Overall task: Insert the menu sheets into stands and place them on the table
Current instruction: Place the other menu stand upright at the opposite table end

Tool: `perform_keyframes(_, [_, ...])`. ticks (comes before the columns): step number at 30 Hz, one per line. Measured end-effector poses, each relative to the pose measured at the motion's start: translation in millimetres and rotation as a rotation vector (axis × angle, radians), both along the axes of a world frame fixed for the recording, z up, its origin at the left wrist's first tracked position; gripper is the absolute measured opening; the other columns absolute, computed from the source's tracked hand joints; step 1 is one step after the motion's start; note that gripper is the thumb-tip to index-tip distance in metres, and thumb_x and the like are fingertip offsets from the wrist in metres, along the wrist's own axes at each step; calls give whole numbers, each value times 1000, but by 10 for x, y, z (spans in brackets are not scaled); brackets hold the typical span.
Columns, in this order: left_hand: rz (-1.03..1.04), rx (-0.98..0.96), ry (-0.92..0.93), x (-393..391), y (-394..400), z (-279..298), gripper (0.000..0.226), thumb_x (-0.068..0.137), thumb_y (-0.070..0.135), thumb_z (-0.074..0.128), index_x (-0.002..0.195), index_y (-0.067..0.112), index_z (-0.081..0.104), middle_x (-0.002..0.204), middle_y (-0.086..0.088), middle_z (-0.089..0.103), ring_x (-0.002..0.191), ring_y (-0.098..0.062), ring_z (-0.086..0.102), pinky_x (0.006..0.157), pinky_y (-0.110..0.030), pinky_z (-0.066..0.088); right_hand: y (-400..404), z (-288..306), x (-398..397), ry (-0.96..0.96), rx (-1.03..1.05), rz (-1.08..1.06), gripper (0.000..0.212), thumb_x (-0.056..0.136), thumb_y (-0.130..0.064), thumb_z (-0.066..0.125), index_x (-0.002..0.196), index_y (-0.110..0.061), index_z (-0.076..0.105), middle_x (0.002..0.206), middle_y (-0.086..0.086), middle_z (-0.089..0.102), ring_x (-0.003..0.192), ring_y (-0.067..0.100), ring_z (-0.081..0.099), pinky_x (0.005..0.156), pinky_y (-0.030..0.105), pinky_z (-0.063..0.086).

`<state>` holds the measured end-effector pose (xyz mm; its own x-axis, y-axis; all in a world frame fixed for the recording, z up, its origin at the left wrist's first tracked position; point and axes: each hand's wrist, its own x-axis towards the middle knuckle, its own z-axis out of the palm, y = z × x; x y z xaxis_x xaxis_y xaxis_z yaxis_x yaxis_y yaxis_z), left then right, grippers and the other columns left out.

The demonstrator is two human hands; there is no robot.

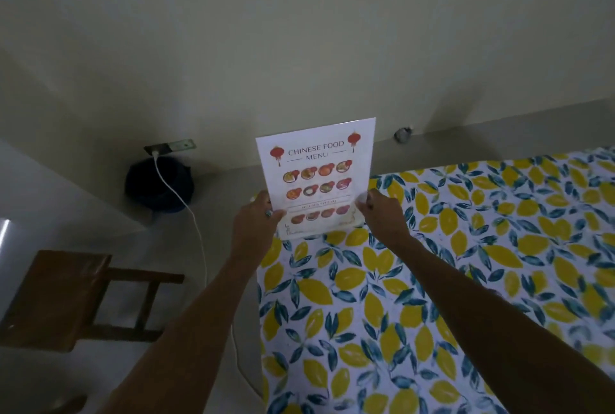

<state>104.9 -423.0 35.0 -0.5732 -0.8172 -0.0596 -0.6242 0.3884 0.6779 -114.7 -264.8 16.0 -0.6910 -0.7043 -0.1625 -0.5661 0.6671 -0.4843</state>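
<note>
A clear upright menu stand [316, 230] holds a white "Chinese Food Menu" sheet [316, 164] with red lanterns and dish pictures. Its base rests at the far left corner of the table, which is covered by a lemon-print cloth [432, 280]. My left hand [254, 224] grips the stand's lower left edge. My right hand [382, 214] pinches its lower right edge. Both arms stretch forward from the bottom of the view.
Left of the table, on the floor, stand a wooden stool [66, 300] and a dark round bin [159, 185]. A white cable [193, 220] runs from a wall socket [169, 146] down past the table's left edge. A plain wall rises behind the table.
</note>
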Motion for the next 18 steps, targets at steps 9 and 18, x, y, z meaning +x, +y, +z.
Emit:
perform_keyframes(9, [-12,-34,-63,74,19,-154,28,94,46,55,105,21,56,97,-3,74,81,-26,71,69,-44,59,-1,45,90,-31,-43,-69,30,97,-30,53,96,0,57,87,21,67,79,38,63,62,34,40])
perform_keyframes(18, [-20,74,-30,122,4,-111,34,87,56,58,106,28,55,102,3,76,84,-16,73,72,-44,61,13,102,49,-124,-27,-64,35,85,-26,67,111,-5,56,106,15,72,97,35,68,84,46,56])
